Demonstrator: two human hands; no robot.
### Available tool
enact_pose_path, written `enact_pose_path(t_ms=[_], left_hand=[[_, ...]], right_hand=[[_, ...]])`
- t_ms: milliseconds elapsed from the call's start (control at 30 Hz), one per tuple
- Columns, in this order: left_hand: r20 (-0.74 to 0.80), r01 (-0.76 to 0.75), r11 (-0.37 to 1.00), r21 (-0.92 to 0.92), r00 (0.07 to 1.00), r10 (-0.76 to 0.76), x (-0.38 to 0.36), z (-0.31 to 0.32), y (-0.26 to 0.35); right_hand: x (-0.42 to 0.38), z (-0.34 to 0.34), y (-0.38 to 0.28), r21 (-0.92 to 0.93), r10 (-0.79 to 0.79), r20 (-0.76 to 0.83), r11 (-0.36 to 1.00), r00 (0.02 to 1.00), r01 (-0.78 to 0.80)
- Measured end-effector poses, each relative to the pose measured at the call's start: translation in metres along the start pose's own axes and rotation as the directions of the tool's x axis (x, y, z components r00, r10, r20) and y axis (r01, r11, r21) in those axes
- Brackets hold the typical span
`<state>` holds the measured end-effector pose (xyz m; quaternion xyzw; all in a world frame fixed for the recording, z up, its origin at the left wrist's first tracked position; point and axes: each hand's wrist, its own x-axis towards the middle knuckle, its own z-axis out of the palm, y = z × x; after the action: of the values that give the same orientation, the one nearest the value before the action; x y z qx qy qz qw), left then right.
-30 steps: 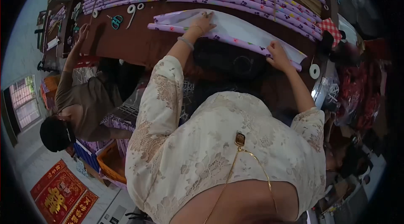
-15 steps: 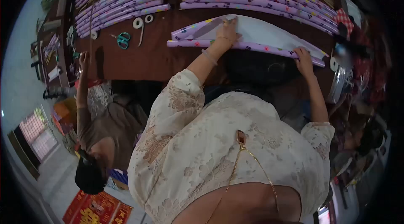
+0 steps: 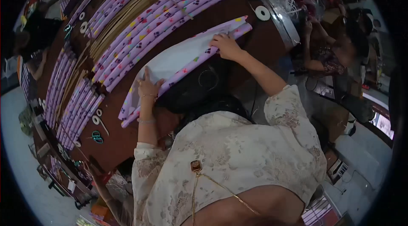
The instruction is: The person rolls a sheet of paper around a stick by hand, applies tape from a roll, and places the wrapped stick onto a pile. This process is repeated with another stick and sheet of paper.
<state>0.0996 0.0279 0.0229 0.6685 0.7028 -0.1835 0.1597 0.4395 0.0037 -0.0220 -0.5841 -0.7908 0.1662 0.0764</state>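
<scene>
A sheet of lilac patterned wrapping paper [image 3: 170, 62] lies partly unrolled on the table, its white back facing up. Its near edge forms a long thin roll [image 3: 187, 69]. My left hand [image 3: 148, 86], fingers spread, presses on the white side close to the left end. Toward the other end, my right hand [image 3: 226, 46] curls its fingers over the near roll. What lies under those fingertips is hidden.
Finished-looking lilac rolls [image 3: 144, 35] lie in rows beyond the sheet, with brown strips [image 3: 114, 28] between. Teal scissors [image 3: 97, 137] and tape rolls [image 3: 262, 12] are on the brown-covered table [image 3: 114, 120]. Co-workers sit around; one person's arm [image 3: 104, 190] is at lower left.
My view has turned right, so the table and paper appear slanted. Both hands stay on the paper, each sitting somewhat farther left along it than before.
</scene>
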Motion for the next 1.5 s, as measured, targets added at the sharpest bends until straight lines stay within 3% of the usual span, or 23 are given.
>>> enact_pose_path(t_ms=[133,233,333,400,467,533,600,633,700,733,833,867,933,967,1000,1100,1200,1233,1367,1400,1467,1500], left_hand=[[0.02,-0.091,0.993,-0.077,0.995,0.093,0.006,0.002,-0.014],[-0.103,-0.299,0.95,-0.094,0.952,0.289,0.008,0.005,-0.028],[-0.134,-0.332,0.927,-0.177,0.941,0.311,0.006,0.001,-0.035],[-0.089,-0.312,0.942,-0.119,0.949,0.303,0.005,-0.005,-0.029],[-0.116,-0.291,0.955,0.052,0.948,0.295,0.0,-0.008,-0.022],[-0.076,-0.26,0.966,0.011,0.963,0.26,-0.005,-0.017,-0.016],[-0.077,-0.146,0.925,-0.35,0.989,0.127,-0.017,-0.022,-0.003],[-0.108,-0.133,0.932,-0.338,0.989,0.102,-0.026,-0.024,0.006],[-0.397,-0.411,0.751,-0.516,0.892,0.216,-0.036,-0.008,0.005],[-0.402,-0.344,0.727,-0.595,0.91,0.102,-0.038,-0.008,0.007],[-0.286,-0.321,0.758,-0.567,0.94,0.185,-0.021,0.003,-0.024],[-0.242,-0.329,0.827,-0.457,0.94,0.24,-0.016,0.003,-0.031],[-0.181,-0.531,0.841,-0.105,0.842,0.509,-0.019,-0.01,-0.032],[-0.199,-0.436,0.871,-0.229,0.896,0.396,-0.022,-0.006,-0.028],[-0.208,-0.466,0.87,-0.16,0.878,0.432,-0.021,-0.005,-0.032],[-0.224,-0.446,0.892,-0.076,0.879,0.42,-0.018,0.006,-0.043],[-0.285,-0.351,0.911,-0.215,0.915,0.286,-0.014,0.021,-0.054],[-0.294,-0.294,0.917,-0.268,0.932,0.213,-0.016,0.019,-0.056],[-0.28,-0.326,0.919,-0.224,0.924,0.26,-0.02,0.016,-0.059],[-0.288,-0.286,0.927,-0.241,0.934,0.213,-0.016,0.023,-0.063],[-0.391,-0.333,0.827,-0.454,0.908,0.151,-0.008,0.033,-0.075],[-0.397,-0.314,0.829,-0.463,0.91,0.123,-0.008,0.034,-0.083]], right_hand=[[0.002,-0.006,-0.013,-0.08,0.098,-0.011,0.992,0.995,-0.099],[0.002,-0.003,-0.012,-0.025,0.1,-0.066,0.995,0.993,-0.101],[-0.001,-0.007,-0.015,0.034,0.105,-0.086,0.994,0.991,-0.102],[-0.001,-0.009,-0.019,0.008,0.118,-0.118,0.993,0.986,-0.118],[0.002,-0.014,-0.02,0.0,0.087,-0.153,0.996,0.984,-0.089],[0.007,-0.016,-0.021,-0.027,0.035,-0.254,0.999,0.967,-0.043],[0.01,-0.013,-0.02,-0.011,0.054,-0.199,0.998,0.978,-0.057],[0.011,-0.011,-0.019,0.001,0.082,-0.145,0.997,0.986,-0.082],[0.012,-0.006,-0.018,0.0,0.077,-0.181,0.997,0.98,-0.078],[0.014,-0.005,-0.017,-0.005,0.075,-0.218,0.997,0.973,-0.078],[0.018,-0.003,-0.017,-0.023,0.08,-0.115,0.996,0.99,-0.083],[0.018,-0.003,-0.017,-0.049,0.09,-0.065,0.994,0.994,-0.093],[0.019,-0.009,-0.018,-0.06,0.097,-0.015,0.993,0.995,-0.098],[0.023,-0.007,-0.015,-0.048,0.088,-0.011,0.995,0.996,-0.088],[0.029,-0.016,-0.017,-0.059,0.135,0.136,0.99,0.982,-0.128],[0.042,-0.016,-0.015,-0.066,0.182,0.242,0.983,0.953,-0.171],[0.048,-0.022,-0.016,-0.06,0.2,0.344,0.98,0.917,-0.191],[0.049,-0.015,-0.011,-0.058,0.188,0.337,0.982,0.923,-0.179],[0.057,-0.011,0.0,-0.063,0.116,0.355,0.993,0.928,-0.1],[0.057,-0.009,0.003,-0.061,0.094,0.34,0.995,0.936,-0.077],[0.06,-0.009,0.004,-0.031,0.081,0.359,0.997,0.93,-0.075],[0.06,-0.01,0.002,-0.035,0.056,0.363,0.998,0.93,-0.047]])
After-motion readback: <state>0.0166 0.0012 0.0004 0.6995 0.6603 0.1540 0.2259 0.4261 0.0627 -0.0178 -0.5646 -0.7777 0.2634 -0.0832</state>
